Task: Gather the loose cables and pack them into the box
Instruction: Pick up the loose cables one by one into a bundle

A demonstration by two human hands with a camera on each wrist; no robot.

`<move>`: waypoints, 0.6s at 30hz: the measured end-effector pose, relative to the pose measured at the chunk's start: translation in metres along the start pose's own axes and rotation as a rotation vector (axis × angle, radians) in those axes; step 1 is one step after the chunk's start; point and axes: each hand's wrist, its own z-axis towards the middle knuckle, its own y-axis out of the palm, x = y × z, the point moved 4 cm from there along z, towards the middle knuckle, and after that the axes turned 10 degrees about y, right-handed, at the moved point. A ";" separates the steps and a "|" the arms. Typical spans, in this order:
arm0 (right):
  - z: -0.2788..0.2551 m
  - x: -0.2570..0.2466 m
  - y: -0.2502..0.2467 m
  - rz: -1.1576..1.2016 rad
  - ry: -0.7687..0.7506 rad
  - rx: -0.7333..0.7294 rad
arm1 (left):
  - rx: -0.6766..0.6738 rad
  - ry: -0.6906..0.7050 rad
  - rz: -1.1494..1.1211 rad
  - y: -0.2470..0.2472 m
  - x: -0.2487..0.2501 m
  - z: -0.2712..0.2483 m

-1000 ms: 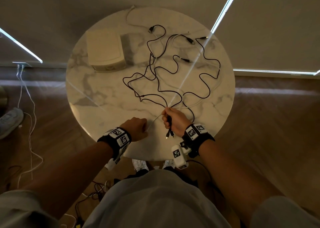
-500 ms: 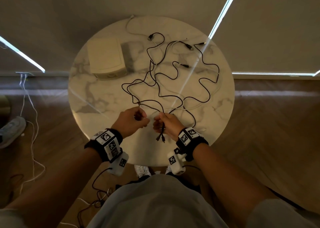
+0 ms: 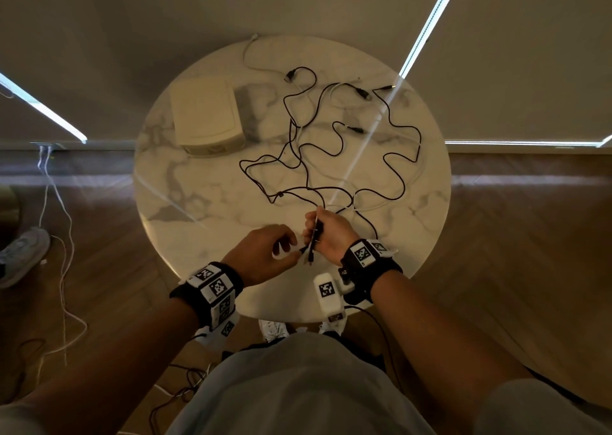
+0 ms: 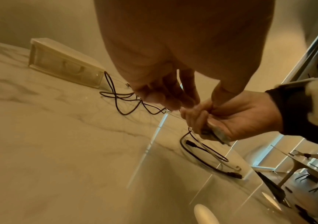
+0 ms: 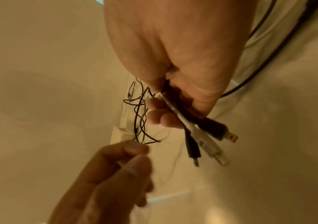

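Right hand (image 3: 328,232) grips plug ends of limp, light, tangle-prone cables (image 3: 318,156) sprawled over tabletop (image 3: 185,203) beside box (image 3: 205,113); left hand (image 3: 265,252) pinches one strand; judgement: take hold near stiff plugs.

The left hand (image 3: 265,252) has come from the table's near edge across to the right hand (image 3: 328,234); its fingertips now meet the plug ends (image 5: 208,141) hanging below that fist, near lower centre of frame.
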 end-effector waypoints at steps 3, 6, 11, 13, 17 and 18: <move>-0.005 0.001 -0.011 -0.205 -0.049 -0.020 | 0.126 0.064 0.150 -0.014 -0.003 0.008; -0.015 0.002 -0.020 -0.435 -0.082 -0.053 | 0.091 0.128 0.297 -0.015 -0.006 0.028; -0.041 -0.005 -0.026 -0.783 -0.139 -0.164 | -0.212 0.338 0.459 0.002 0.001 0.077; -0.050 -0.008 -0.026 -0.950 -0.139 -0.168 | -0.313 0.434 0.470 0.008 0.005 0.090; -0.065 -0.017 -0.035 -1.187 -0.180 -0.181 | -0.449 0.562 0.474 0.015 0.013 0.110; -0.068 -0.021 -0.038 -1.218 -0.177 -0.176 | -0.452 0.580 0.470 0.014 0.013 0.113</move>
